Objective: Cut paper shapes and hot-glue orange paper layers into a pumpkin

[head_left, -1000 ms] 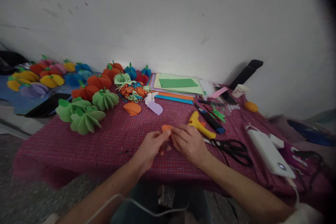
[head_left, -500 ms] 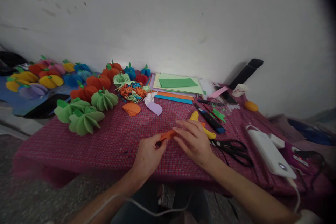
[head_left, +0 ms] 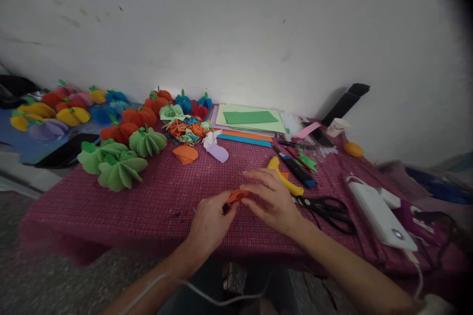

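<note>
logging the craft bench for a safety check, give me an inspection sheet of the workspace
surface: red checked cloth, covering it fully.
job's things: orange paper piece between both hands; yellow glue gun and black scissors just right of them.
clutter: green paper pumpkins left, paper scraps, coloured sheets, paper cup at the back.
grips: left hand pinches the paper's end; right hand lies open, touching it.
cables: white cable runs below the forearms; another leaves the white power bank.
surroundings: white wall behind; more pumpkins on a blue sheet far left.

Orange paper (head_left: pixel 236 196) half under fingers (head_left: pixel 255 190) (shape unclear)
</note>
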`<state>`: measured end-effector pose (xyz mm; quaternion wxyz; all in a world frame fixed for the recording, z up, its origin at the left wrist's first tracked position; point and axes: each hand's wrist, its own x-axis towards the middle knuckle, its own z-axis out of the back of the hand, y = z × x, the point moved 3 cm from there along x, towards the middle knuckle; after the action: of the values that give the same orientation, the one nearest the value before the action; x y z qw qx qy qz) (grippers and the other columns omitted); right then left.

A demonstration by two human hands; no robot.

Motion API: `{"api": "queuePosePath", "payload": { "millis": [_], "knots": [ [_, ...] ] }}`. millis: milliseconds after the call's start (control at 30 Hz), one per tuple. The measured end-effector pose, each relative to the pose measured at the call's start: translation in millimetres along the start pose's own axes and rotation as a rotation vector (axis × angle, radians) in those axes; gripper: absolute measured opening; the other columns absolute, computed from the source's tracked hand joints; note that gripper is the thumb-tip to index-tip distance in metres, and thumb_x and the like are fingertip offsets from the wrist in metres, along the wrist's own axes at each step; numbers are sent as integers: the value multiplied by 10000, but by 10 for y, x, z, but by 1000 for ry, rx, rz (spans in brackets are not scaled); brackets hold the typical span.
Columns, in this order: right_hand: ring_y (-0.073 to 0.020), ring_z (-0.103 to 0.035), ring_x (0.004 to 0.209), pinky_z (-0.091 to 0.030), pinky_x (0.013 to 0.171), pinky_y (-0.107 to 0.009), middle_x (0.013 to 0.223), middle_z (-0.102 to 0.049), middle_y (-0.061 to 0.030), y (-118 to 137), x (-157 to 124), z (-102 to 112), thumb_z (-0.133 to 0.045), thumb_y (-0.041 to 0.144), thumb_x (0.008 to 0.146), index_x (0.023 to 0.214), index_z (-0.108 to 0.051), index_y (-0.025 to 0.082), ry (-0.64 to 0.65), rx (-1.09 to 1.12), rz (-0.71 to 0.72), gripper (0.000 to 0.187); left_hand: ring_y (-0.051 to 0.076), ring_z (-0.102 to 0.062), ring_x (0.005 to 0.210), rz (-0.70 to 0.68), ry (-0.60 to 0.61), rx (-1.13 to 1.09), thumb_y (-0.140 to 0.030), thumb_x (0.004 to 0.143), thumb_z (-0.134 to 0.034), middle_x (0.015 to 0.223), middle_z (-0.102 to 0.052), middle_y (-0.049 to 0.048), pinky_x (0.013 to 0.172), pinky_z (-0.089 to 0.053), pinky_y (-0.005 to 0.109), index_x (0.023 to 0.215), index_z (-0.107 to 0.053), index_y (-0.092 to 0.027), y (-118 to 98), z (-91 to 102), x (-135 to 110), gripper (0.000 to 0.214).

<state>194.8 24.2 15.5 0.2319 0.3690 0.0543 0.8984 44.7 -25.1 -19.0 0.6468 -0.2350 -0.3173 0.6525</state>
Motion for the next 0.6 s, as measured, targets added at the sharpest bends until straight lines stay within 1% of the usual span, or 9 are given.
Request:
{"api": "queuePosePath", "payload": {
  "millis": [167, 267, 333, 433, 500, 600],
  "knots": [
    [-211, -528, 1049, -439, 889, -435, 1126, -610, -74, -13, 42, 11, -604, 246, 797, 1028, -618, 244, 46, 63, -24, 231, 129, -554, 574, -26, 9, 105, -253, 830, -440, 666, -642, 5, 562, -363, 232, 779, -627, -204, -22, -1, -10, 200],
    [-211, -519, 1063, -440, 896, -443, 1158, -596, -73, -23, 29, 10, -586, 241, 815, 1070, -602, 247, 62, 46, 4, 255, 132, -541, 563, -25, 6, 111, -268, 831, -441, 643, -626, 4, 562, -359, 243, 739, -612, -191, -3, -17, -10, 209],
    [-215, -501, 1090, -436, 915, -447, 1197, -581, -80, -23, 3, -2, -567, 208, 828, 1125, -579, 236, 77, -13, 54, 299, 133, -538, 565, 0, 13, 27, -290, 825, -458, 632, -623, -3, 561, -366, 242, 727, -614, -190, 16, -28, -3, 210],
    [-221, -482, 1114, -440, 930, -441, 1246, -562, -91, -18, -43, -36, -545, 180, 840, 1196, -540, 210, 111, -120, 113, 357, 131, -552, 604, 12, 22, -167, -297, 812, -486, 663, -639, -13, 588, -395, 236, 763, -639, -193, 26, -38, 12, 191],
    [-222, -484, 1108, -447, 930, -434, 1266, -553, -87, -15, -62, -57, -536, 175, 845, 1212, -531, 207, 127, -167, 128, 368, 134, -563, 635, 6, 17, -258, -293, 806, -496, 683, -646, -14, 615, -415, 238, 779, -650, -190, 28, -40, 18, 187],
    [-225, -478, 1117, -443, 936, -436, 1282, -541, -87, -7, -66, -65, -533, 171, 847, 1213, -531, 203, 137, -176, 128, 368, 139, -570, 652, 14, 3, -324, -296, 791, -517, 695, -656, -9, 627, -432, 241, 756, -654, -183, 46, -43, 18, 182]
  ]
}}
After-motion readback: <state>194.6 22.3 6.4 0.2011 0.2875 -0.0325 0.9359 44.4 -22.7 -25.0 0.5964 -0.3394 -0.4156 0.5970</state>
